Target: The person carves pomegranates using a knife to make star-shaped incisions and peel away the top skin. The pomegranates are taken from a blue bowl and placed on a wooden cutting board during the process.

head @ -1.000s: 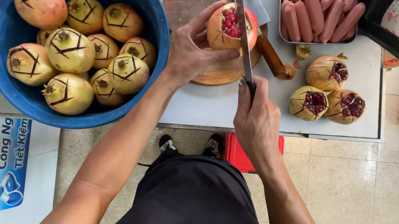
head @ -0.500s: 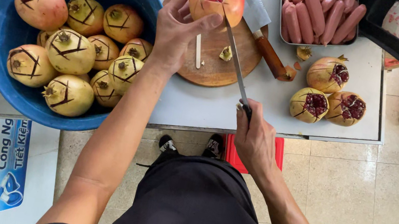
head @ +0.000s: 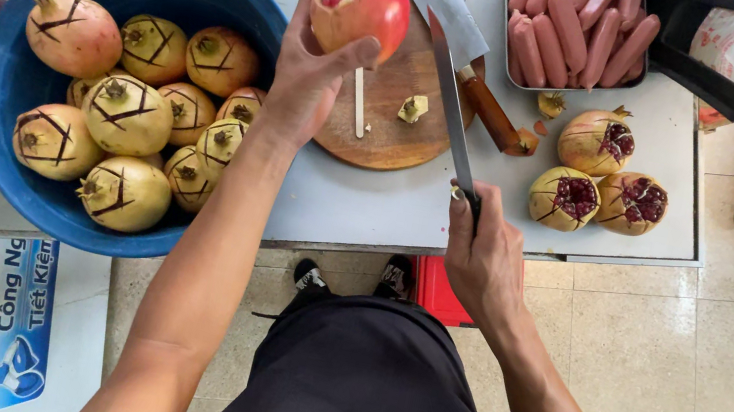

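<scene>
While the left hand (head: 310,75) grips a red pomegranate (head: 362,6) from below, fingers wrapped about its lower half, the fruit is raised above the far edge of the round wooden cutting board (head: 393,115). Its cut-open crown, showing dark red seeds, tilts up and to the left, away from the blade. Right hand (head: 483,252) is shut around the dark handle of a long knife (head: 451,100); blade runs from the hand up and leftward, tip just beside the fruit, long axis diagonal over the board.

On the board: a pale strip and a small cut crown piece (head: 413,108). A cleaver (head: 450,20) with wooden handle lies across the board's far side, under the knife line.

On the bench (head: 368,201), right of the knife: three opened pomegranates (head: 606,173). Beyond them a metal tray of sausages (head: 580,22). Left: blue tub (head: 15,94) full of scored yellow-green pomegranates (head: 126,115).
</scene>
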